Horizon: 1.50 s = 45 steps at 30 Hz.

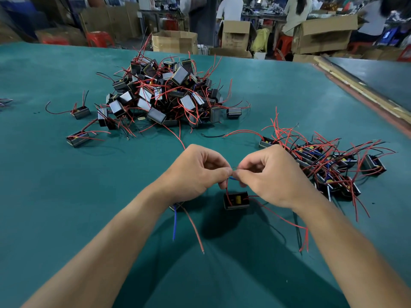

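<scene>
A small black box module [236, 200] with a yellow part inside hangs just above the green table [66, 207], below my hands. My left hand [195, 174] and my right hand [271, 174] meet fingertip to fingertip and pinch the ends of a red wire and a short blue wire [232, 178] that rise from the module. A loose blue wire [175, 223] and a pale red wire [195, 230] trail down from under my left hand. More red leads [289, 221] run from the module to the right.
A big heap of the same black modules with red wires [169, 96] lies at the middle back. A smaller flat group [329, 165] lies at the right. Two single modules [77, 138] sit at the left. Cardboard boxes [322, 34] and seated people are beyond the table's far edge.
</scene>
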Tool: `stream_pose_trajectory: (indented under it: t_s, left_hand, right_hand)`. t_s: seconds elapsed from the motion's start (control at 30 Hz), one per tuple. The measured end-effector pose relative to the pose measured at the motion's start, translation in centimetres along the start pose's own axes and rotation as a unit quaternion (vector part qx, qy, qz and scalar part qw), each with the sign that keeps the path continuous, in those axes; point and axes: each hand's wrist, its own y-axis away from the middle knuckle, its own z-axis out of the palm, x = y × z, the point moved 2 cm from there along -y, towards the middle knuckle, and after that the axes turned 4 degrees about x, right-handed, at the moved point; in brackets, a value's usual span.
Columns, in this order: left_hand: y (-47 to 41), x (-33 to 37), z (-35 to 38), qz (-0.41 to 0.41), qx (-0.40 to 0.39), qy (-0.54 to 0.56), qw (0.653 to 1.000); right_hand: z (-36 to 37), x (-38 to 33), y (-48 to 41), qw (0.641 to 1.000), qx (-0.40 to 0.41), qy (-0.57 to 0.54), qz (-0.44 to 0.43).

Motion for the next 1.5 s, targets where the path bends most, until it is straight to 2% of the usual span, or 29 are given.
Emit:
stream_pose_trajectory:
  t_s: [0.17,0.27,0.37,0.43,0.5,0.57,0.67,0.73,0.83,0.9,1.1,1.23,1.33,1.5]
  left_hand:
    - [0.1,0.3,0.4,0.036,-0.022,0.009,0.999]
    - [0.1,0.3,0.4,0.031,-0.018,0.012,0.999]
    - [0.1,0.3,0.3,0.024,-0.014,0.035,0.999]
    - [0.1,0.4,0.2,0.022,-0.004,0.03,0.999]
    - [0.0,0.3,0.1,0.008,0.022,0.012,1.0]
    - [-0.2,0.2,-0.1,-0.014,0.051,0.006,0.999]
    - [-0.1,0.4,-0.3,-0.037,0.079,0.025,0.996]
    - [-0.1,0.6,-0.3,-0.044,0.092,0.032,0.994]
    - [-0.1,0.7,-0.5,-0.053,0.109,0.073,0.99]
    - [-0.2,0.8,-0.7,-0.052,0.11,0.106,0.987]
    - [-0.1,1.0,-1.1,-0.038,0.104,0.144,0.983]
    - [-0.4,0.6,-1.6,-0.04,0.143,0.135,0.98]
    - [-0.6,0.1,-2.1,-0.018,0.199,0.06,0.978]
    - [-0.8,-0.7,-2.4,-0.009,0.217,0.025,0.976]
  right_hand:
    - [-0.2,0.2,-0.3,0.981,-0.056,-0.119,0.146]
    - [-0.1,0.0,-0.3,0.966,-0.102,-0.151,0.183]
    - [-0.1,0.1,-0.5,0.959,-0.103,-0.182,0.19]
    - [0.0,0.3,-0.6,0.969,-0.054,-0.167,0.172]
    - [-0.1,0.5,-0.7,0.987,0.032,-0.107,0.117]
    - [-0.6,0.1,-0.6,0.988,0.091,-0.109,0.063]
    - [-0.8,-0.9,0.0,0.985,0.047,-0.164,-0.004]
    - [0.0,-1.2,0.5,0.995,-0.012,-0.096,-0.033]
    - [1.6,-0.1,1.1,0.984,-0.119,0.135,0.003]
    - [2.3,0.6,1.0,0.974,-0.143,0.173,0.014]
    - [2.3,0.3,0.6,0.976,-0.089,0.19,-0.06]
    - [1.5,0.4,0.3,0.983,-0.045,0.171,-0.044]
    - [1.0,1.0,0.0,0.983,-0.028,0.178,-0.026]
    - [0.6,1.7,-0.3,0.981,0.014,0.195,-0.001]
